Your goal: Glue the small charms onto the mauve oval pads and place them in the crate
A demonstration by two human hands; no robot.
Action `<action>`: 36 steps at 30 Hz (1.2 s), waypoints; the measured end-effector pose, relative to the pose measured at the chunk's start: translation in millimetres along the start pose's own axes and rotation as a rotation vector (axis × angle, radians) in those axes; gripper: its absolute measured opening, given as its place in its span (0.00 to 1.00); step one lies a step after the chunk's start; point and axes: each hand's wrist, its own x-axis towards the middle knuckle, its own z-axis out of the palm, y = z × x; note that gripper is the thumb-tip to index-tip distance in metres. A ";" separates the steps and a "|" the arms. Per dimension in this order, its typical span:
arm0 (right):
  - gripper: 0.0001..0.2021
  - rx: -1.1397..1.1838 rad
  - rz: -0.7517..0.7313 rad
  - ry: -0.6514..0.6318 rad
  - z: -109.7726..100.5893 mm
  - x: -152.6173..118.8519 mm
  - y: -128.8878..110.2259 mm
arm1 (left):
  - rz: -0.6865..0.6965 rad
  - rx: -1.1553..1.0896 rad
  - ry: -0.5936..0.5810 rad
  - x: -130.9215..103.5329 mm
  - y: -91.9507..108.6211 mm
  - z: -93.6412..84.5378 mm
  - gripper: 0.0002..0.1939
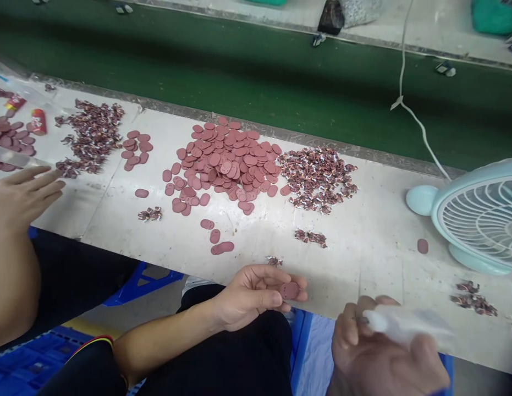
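Observation:
My left hand (pixel 256 294) is closed on a reddish-brown oval disc (pixel 289 290), held between thumb and fingers just over the table's front edge. Small dark dots show on the disc. To the right, my right hand (pixel 387 346) grips a translucent squeeze bottle (pixel 416 324) with a whitish tip pointing left; motion blurs both. Just beyond my left hand lies a small brown piece (pixel 274 260). Farther back, a big heap of oval discs (pixel 235 154) sits beside a pile of small brown figure-like pieces (pixel 319 179).
A light-blue fan (pixel 482 214) stands at the right, its white cable (pixel 423 132) running backward. Another person's hand (pixel 28 192) rests at the far left near more discs and brown pieces (pixel 94 135). A green strip (pixel 239 82) lies behind the white table (pixel 375 220).

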 end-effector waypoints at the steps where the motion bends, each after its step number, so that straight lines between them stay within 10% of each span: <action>1: 0.15 -0.160 -0.124 -0.019 11.3 -12.7 1.7 | -0.005 0.001 0.002 -0.1 -1.0 0.8 0.12; 8: 0.16 -0.511 -0.502 -0.010 61.0 -39.7 26.1 | -0.013 0.004 0.019 -1.8 -5.2 4.2 0.13; 28: 0.15 -0.580 -0.697 0.051 63.5 -39.8 36.8 | -0.011 0.017 0.047 -0.7 -5.7 4.3 0.13; 36: 0.15 0.060 -0.015 -0.060 12.4 -8.6 -3.9 | -0.020 0.005 0.032 -2.4 -2.7 2.6 0.12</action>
